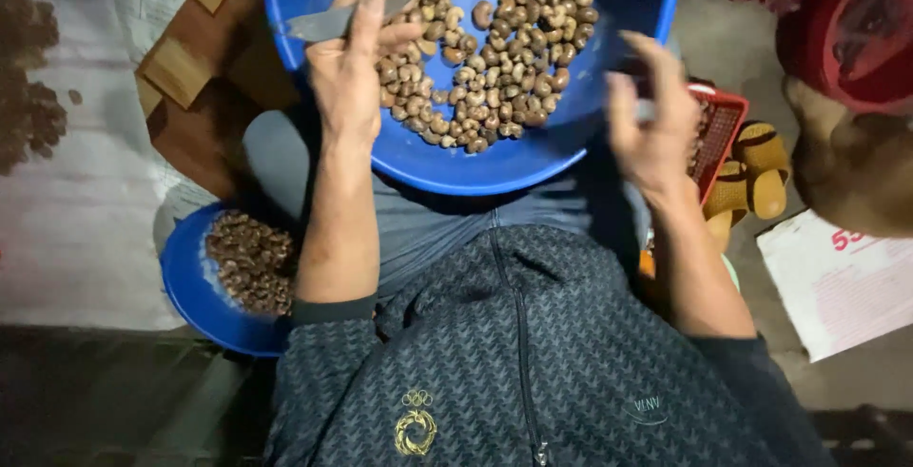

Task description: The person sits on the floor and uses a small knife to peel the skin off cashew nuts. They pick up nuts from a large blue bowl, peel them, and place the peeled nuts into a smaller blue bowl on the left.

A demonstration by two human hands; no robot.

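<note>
A large blue basin rests on my lap and holds a heap of brown cashew nuts. My left hand lies over the nuts at the basin's left side. It is closed on a small knife whose grey blade points left. My right hand hovers above the basin's right rim, blurred by motion. Something small and pale shows between its fingers, but I cannot make out whether it is gripped.
A smaller blue bowl with dark nut shells sits by my left thigh. A red mesh basket stands to the right, with yellow sandals and a white card beyond. Wooden blocks lie at upper left.
</note>
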